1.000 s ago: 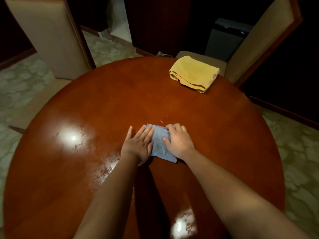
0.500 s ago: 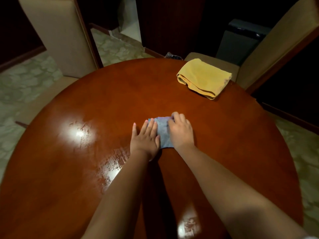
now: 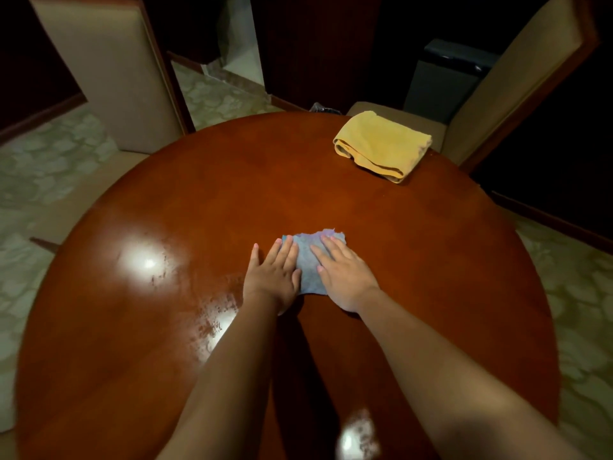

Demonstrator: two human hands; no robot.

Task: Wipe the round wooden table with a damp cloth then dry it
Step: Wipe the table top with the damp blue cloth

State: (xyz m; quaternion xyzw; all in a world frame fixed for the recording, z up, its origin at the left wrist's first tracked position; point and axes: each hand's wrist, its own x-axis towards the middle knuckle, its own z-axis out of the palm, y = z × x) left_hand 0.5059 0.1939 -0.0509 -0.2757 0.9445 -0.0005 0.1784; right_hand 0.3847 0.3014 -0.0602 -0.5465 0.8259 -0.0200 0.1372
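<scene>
A small blue cloth [image 3: 310,260] lies flat near the middle of the round wooden table [image 3: 199,200]. My left hand [image 3: 272,277] presses on the cloth's left edge with straight fingers, partly on the bare wood. My right hand [image 3: 343,277] lies flat over the cloth's right half, fingers stretched forward. A folded yellow towel [image 3: 381,146] rests at the table's far right edge, well away from both hands. Wet streaks shine on the wood to the left of my left forearm.
Two upholstered chairs stand at the far side, one at the left [image 3: 109,71] and one at the right [image 3: 517,78]. A dark bin [image 3: 444,81] sits behind the right chair. Patterned floor [image 3: 39,167] surrounds the table.
Both hands slid the blue cloth forward across the table, then back a little. The right hand's fingers have flattened and more of the cloth's far edge now shows.
</scene>
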